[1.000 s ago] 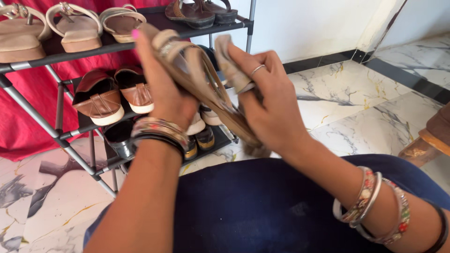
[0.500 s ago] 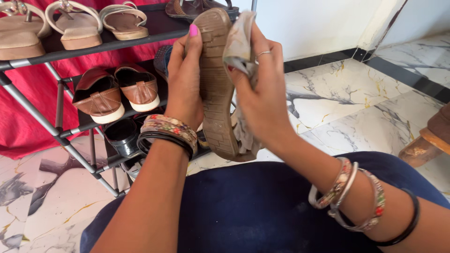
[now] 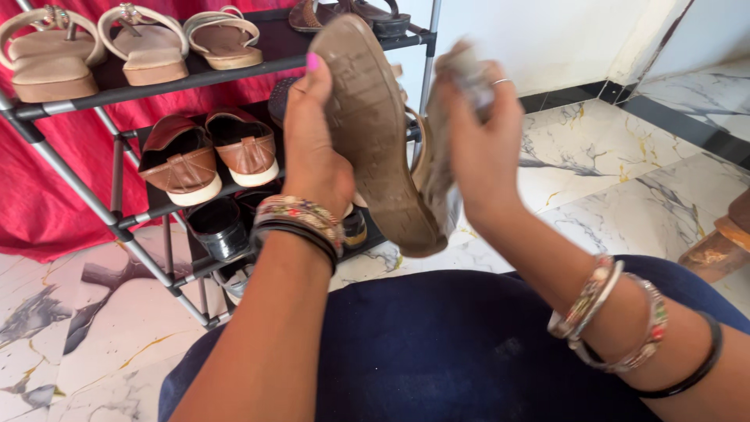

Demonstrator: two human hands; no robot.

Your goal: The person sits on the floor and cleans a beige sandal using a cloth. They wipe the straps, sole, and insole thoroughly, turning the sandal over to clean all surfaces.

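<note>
Head view: in front of the shoe rack (image 3: 117,227), the left hand (image 3: 312,148) grips a sandal (image 3: 375,133), sole towards the camera; just right of the sandal, the right hand (image 3: 480,148) clutches a cloth (image 3: 441,168) against it.

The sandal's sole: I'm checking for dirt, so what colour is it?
Dull brown with grey scuffing, seen in the head view on the sandal held by the left hand.

The sandal (image 3: 383,133) shows a dusty brown ridged sole; the cloth (image 3: 445,156) is pale grey-beige. Red drape (image 3: 47,195) behind a grey-and-black rack (image 3: 117,227) (tan loafers (image 3: 207,156) on it). White marble floor (image 3: 609,180), grey-and-gold veined.
</note>
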